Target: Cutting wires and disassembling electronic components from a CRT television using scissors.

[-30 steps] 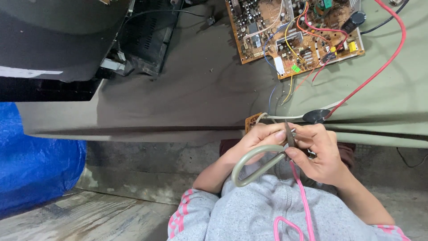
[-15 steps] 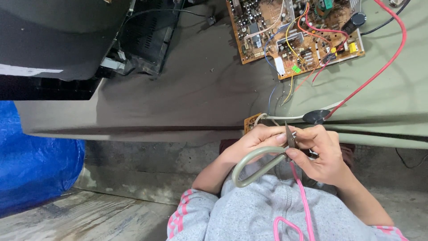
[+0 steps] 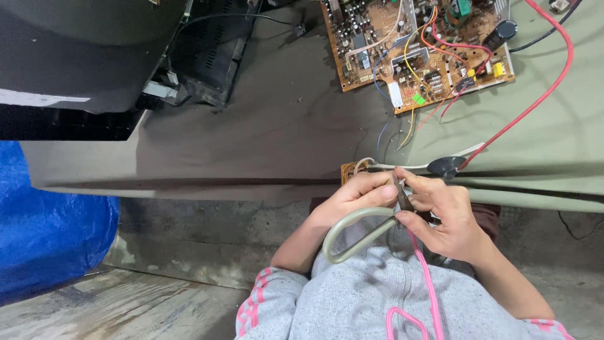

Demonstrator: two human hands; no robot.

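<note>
My left hand (image 3: 355, 196) and my right hand (image 3: 448, 221) meet at the table's front edge, above my lap. Between them is a tool with a grey-green looped handle (image 3: 347, 242) and a dark metal tip. My left fingers curl over the loop's upper arm. My right thumb and forefinger pinch the dark tip where the arms join. Just beyond my left fingers a small orange circuit board (image 3: 348, 169) lies on the edge, partly hidden, with a white wire (image 3: 402, 167) leading away from it. A pink cord (image 3: 423, 277) hangs down my grey sweatshirt.
A large brown circuit board (image 3: 415, 50) with coloured wires lies at the back right on the grey-green cloth (image 3: 251, 138). A red cable (image 3: 541, 94) runs to a black suction cap (image 3: 445, 166). A dark television casing (image 3: 82, 63) stands back left, blue tarp (image 3: 44, 226) lower left.
</note>
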